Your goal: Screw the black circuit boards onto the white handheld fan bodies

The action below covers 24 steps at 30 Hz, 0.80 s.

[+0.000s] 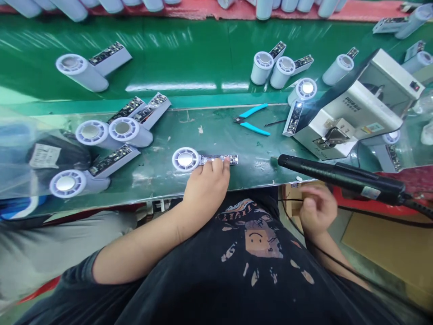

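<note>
My left hand (206, 185) rests at the front edge of the green bench, fingertips pressing on the circuit-board handle of a small white fan unit (186, 159) lying flat. My right hand (316, 208) hangs below the bench edge, blurred, fingers curled; whether it holds anything I cannot tell. A black electric screwdriver (338, 174) with its cable lies or hangs just above that hand, tip pointing left.
Several more white fan units (108, 132) lie left and at the back (274, 67). Blue-handled cutters (252, 119) lie mid-bench. A white screw feeder box (352, 113) stands right. A clear plastic bag (30, 153) sits far left. Cardboard (382, 239) lies below right.
</note>
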### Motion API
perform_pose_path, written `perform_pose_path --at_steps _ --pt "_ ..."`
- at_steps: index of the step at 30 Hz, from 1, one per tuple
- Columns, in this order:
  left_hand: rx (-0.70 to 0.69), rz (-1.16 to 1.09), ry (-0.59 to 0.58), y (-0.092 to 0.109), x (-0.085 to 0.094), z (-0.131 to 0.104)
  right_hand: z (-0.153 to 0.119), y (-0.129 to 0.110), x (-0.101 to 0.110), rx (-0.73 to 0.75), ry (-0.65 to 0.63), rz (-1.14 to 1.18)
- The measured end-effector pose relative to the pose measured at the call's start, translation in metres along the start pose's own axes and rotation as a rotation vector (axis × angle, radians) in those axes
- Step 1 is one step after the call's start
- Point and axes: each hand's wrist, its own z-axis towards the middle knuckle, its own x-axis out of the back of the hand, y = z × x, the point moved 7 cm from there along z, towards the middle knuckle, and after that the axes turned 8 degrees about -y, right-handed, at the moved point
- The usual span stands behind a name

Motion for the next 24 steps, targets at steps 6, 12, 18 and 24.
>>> perform_pose_path --at_steps 6,12,18,24 --pt "-0.054 0.054 0.215 0.003 0.005 -0.01 0.026 0.037 0.007 -0.203 0.28 0.034" --pt "-0.081 0.023 0.251 -0.001 0.002 -0.016 0.048 0.036 0.01 -0.187 0.353 0.005" --pt "-0.083 0.024 0.225 0.002 0.008 -0.013 0.066 0.034 -0.003 -0.125 0.312 -0.024" --pt "-0.112 0.022 0.141 0.0 0.007 -0.011 0.105 0.019 0.029 -0.066 0.361 -0.095"
